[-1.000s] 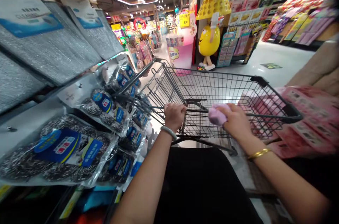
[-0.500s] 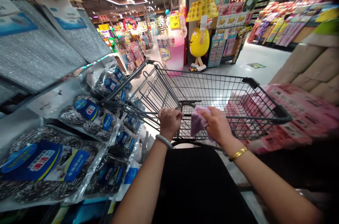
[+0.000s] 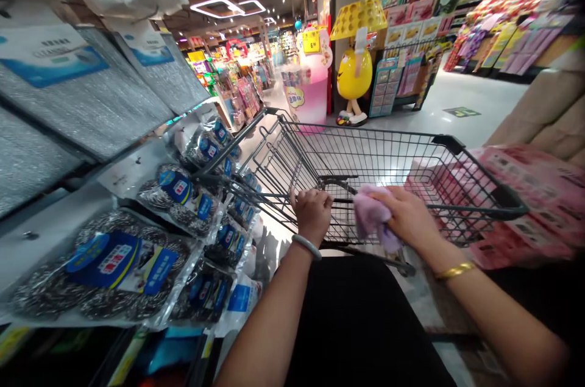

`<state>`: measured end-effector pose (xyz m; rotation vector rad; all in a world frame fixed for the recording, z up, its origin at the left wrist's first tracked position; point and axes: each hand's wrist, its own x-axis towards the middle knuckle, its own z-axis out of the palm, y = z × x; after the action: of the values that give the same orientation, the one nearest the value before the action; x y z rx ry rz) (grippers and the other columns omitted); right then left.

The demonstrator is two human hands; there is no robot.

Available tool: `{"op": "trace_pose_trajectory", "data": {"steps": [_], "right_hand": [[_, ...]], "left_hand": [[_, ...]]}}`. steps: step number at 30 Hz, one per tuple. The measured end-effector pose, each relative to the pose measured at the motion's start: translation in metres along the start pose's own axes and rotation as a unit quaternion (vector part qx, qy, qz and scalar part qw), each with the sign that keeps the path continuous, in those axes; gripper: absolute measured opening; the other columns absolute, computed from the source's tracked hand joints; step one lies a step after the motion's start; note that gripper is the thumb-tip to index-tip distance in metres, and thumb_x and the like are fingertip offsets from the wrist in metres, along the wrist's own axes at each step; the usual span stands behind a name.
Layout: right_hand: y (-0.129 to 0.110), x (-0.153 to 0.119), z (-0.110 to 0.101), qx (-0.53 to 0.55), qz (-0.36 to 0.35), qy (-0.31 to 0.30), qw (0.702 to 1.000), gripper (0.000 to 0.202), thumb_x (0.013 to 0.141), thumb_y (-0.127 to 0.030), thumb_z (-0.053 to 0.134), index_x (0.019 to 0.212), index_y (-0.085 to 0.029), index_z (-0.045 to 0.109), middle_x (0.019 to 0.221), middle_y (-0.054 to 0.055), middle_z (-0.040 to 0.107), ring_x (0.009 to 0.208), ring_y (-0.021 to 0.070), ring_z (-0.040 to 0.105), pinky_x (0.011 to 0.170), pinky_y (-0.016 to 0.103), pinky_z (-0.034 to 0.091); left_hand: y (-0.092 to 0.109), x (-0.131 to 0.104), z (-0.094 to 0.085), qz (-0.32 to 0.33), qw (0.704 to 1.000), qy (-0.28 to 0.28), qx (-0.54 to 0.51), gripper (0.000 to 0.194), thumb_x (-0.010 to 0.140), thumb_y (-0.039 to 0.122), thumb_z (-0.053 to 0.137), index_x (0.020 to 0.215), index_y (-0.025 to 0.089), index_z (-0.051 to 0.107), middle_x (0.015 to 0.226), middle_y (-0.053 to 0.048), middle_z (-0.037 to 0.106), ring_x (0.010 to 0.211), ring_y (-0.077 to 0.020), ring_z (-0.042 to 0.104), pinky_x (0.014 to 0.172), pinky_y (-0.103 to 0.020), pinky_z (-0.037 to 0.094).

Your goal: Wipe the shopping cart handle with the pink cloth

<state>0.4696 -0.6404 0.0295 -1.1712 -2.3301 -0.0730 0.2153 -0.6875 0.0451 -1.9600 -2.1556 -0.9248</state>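
Note:
A dark wire shopping cart (image 3: 379, 134) stands in front of me, its basket holding nothing that I can see. My left hand (image 3: 313, 211) is closed around the cart's rail on the near side, with a pale bangle at the wrist. In my right hand (image 3: 409, 216), fingers wrapped round it, is a crumpled light purple cloth (image 3: 371, 213), bunched against the near rail right of my left hand. A gold bracelet circles the right wrist. The cloth hides part of the rail beneath it.
Bagged scouring balls (image 3: 123, 265) hang on a rack close at the left, below silvery cloths (image 3: 132, 79). Pink packs (image 3: 525, 231) are stacked at the right. Beyond the cart stand a pink bucket display (image 3: 306, 94) and a yellow figure (image 3: 354, 73) beside a pillar.
The view has shifted, so the cart and both hands appear farther right. My right hand has moved right along the rail with the cloth, away from my left hand, which keeps its grip.

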Motion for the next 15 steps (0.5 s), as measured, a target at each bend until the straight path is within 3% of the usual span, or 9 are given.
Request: {"op": "trace_pose_trajectory", "data": {"steps": [4,7,11,15], "right_hand": [[0.047,-0.024,-0.013,-0.008,0.04,0.035,0.999,0.044,0.09,-0.017,0.054,0.128,-0.024,0.074,0.131,0.015,0.07,0.113,0.0342,0.068,0.096,0.049,0.058],[0.036,-0.026,-0.004,-0.034,0.069,0.063,0.995,0.043,0.09,-0.02,0.054,0.129,-0.019,0.074,0.131,0.019,0.068,0.116,0.0378,0.066,0.098,0.053,0.057],[0.015,-0.014,0.005,-0.006,0.039,0.038,0.999,0.051,0.087,-0.016,0.051,0.133,-0.023,0.071,0.132,0.015,0.067,0.115,0.0351,0.067,0.097,0.051,0.057],[0.043,-0.018,-0.005,0.011,0.006,0.006,1.0,0.049,0.09,-0.018,0.051,0.134,-0.028,0.069,0.135,0.014,0.067,0.125,0.0366,0.064,0.101,0.052,0.056]], "left_hand": [[0.005,-0.001,0.003,-0.007,1.0,0.008,-0.017,0.024,0.101,0.042,0.063,0.083,0.031,0.074,0.098,0.001,0.074,0.109,-0.0231,0.06,0.13,-0.058,0.007],[0.01,0.0,0.006,-0.021,1.0,0.014,-0.018,0.025,0.101,0.042,0.063,0.082,0.03,0.074,0.097,0.0,0.073,0.111,-0.0239,0.058,0.13,-0.058,0.004],[0.015,-0.001,0.007,-0.035,0.999,0.015,-0.014,0.025,0.101,0.042,0.063,0.082,0.03,0.075,0.098,0.0,0.073,0.111,-0.0243,0.058,0.131,-0.058,0.005],[0.018,-0.003,0.009,-0.032,0.999,0.008,-0.015,0.024,0.1,0.04,0.064,0.082,0.03,0.075,0.096,-0.001,0.072,0.11,-0.025,0.058,0.13,-0.06,0.005]]}}
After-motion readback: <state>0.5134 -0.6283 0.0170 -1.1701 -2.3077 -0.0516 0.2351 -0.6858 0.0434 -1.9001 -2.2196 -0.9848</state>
